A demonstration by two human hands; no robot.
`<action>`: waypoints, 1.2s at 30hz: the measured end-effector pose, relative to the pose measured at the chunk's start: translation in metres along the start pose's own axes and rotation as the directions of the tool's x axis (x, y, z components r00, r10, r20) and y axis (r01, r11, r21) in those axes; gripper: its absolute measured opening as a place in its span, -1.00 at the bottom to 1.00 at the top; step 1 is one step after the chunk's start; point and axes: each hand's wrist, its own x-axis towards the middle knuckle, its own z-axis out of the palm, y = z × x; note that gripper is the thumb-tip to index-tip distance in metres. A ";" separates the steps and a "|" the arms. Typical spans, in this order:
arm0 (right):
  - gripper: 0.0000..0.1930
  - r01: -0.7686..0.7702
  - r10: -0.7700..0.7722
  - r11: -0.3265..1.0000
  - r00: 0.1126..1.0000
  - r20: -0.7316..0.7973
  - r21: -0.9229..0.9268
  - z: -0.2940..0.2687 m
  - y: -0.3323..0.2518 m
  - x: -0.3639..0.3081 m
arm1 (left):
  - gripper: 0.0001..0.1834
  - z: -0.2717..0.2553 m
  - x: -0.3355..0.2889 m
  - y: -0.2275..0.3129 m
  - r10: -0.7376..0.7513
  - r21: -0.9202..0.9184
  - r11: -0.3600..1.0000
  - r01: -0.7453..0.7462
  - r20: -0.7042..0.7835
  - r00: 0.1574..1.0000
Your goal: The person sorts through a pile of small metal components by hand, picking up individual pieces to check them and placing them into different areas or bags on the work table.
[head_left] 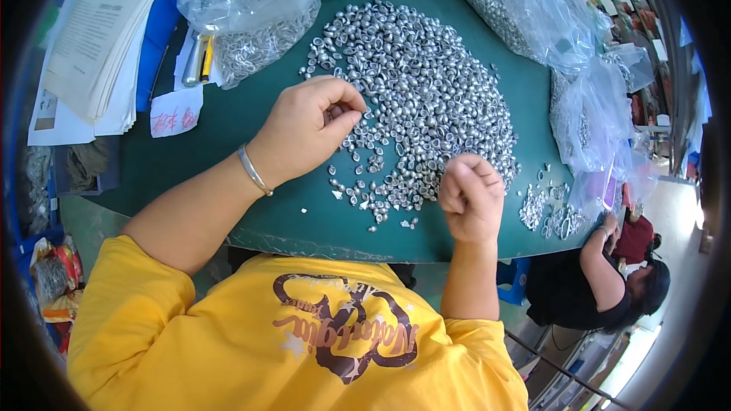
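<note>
A large spread of small silver cup-shaped metal pieces [426, 84] covers the middle of the green table [251, 118]. At the pile's left edge is my left hand [308, 125], with a bracelet on its wrist. Its thumb and forefinger are pinched together; whatever they hold is too small to make out. Over the near right part of the pile, my right hand [472, 192] is curled, thumb against the fingers. What lies inside that curl is hidden. A few loose pieces [362, 198] and small white bits lie between the hands, toward the table's near edge.
Clear plastic bags of metal parts stand at the back left [255, 19] and along the right [590, 118]. Papers [106, 38] and a yellow pen [206, 58] lie at the left. Silver parts [548, 209] form a smaller heap near a seated co-worker [601, 281].
</note>
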 end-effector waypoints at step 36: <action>-0.81 -0.236 0.183 0.896 0.968 0.172 0.377 -0.008 -0.008 0.017 | -0.93 -0.001 0.001 -0.003 0.013 0.000 1.000 -0.013 -0.001 1.000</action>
